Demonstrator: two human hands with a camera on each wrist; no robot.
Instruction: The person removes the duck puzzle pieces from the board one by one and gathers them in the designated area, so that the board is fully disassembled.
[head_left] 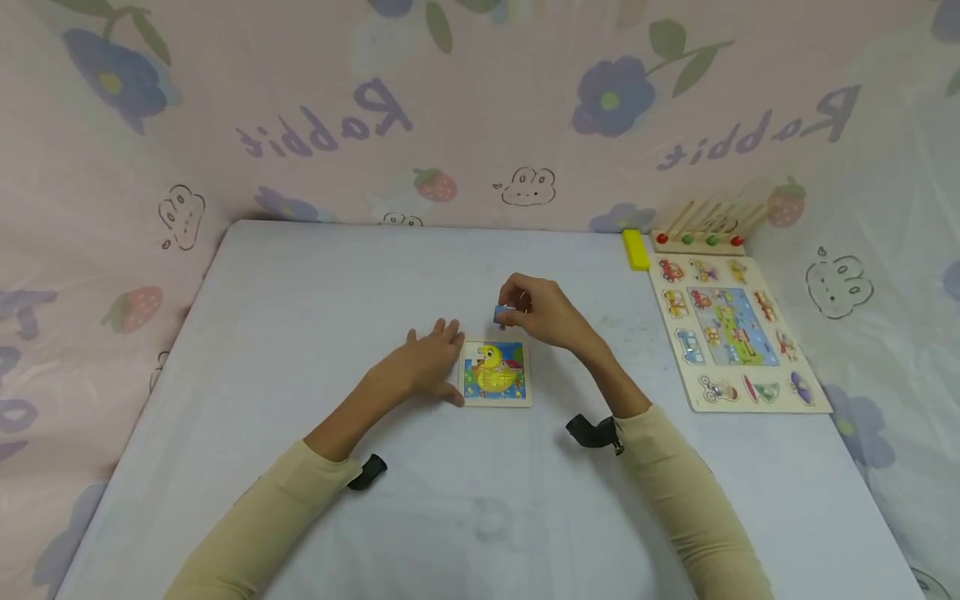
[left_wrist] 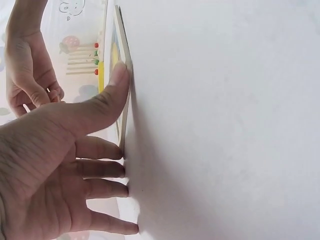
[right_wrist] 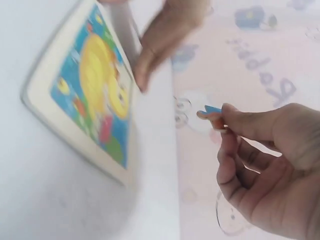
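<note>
A small square duck jigsaw puzzle [head_left: 495, 375] in a pale wooden tray [head_left: 495, 406] lies on the white table. Bare wood shows at the picture's upper left corner. My left hand [head_left: 416, 367] is spread flat at the tray's left side, its thumb [left_wrist: 117, 77] touching the rim and its straight fingertips on the tabletop. Above the tray's far edge, my right hand [head_left: 543, 310] pinches a blue puzzle piece [right_wrist: 215, 116] between thumb and forefinger. In the right wrist view the piece's knob and wooden edge show, clear of the tray.
At the right lies a large wooden picture board [head_left: 738, 333] with vehicles and toys. Behind it stands a wooden rack [head_left: 697, 242] with sticks and red and green beads, beside a yellow block [head_left: 635, 250]. Printed cloth [head_left: 480, 108] walls the table's back and sides.
</note>
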